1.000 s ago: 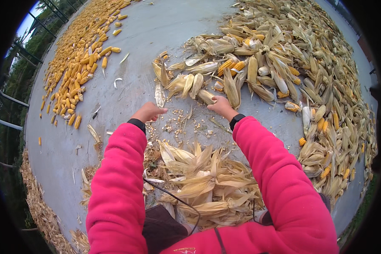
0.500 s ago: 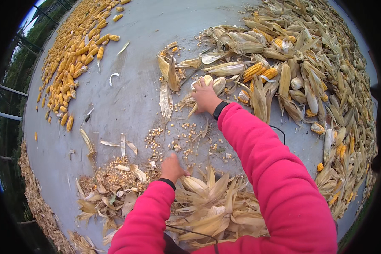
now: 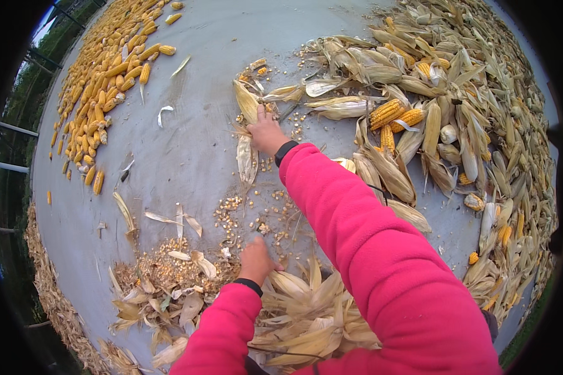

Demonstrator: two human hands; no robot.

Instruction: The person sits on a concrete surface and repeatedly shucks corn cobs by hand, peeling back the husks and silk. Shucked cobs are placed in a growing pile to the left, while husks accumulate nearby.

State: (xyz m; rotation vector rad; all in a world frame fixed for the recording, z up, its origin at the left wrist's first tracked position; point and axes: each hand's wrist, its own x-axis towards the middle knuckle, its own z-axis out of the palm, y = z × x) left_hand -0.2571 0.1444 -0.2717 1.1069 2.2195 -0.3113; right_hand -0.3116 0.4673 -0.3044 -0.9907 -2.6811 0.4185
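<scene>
A dry husk [image 3: 246, 100] on the floor [image 3: 194, 137] is covered at its lower end by the right hand [image 3: 269, 133]; finger closure cannot be determined. For the left hand [image 3: 255, 261], beside the husk pile [image 3: 325, 322] partly hidden by the right sleeve [image 3: 369, 231], grip is likewise unclear.

You are outdoors in a hard grey yard [image 3: 194, 156], with lots of corn [image 3: 109, 81] and green plants [image 3: 26, 87] alongside.
</scene>
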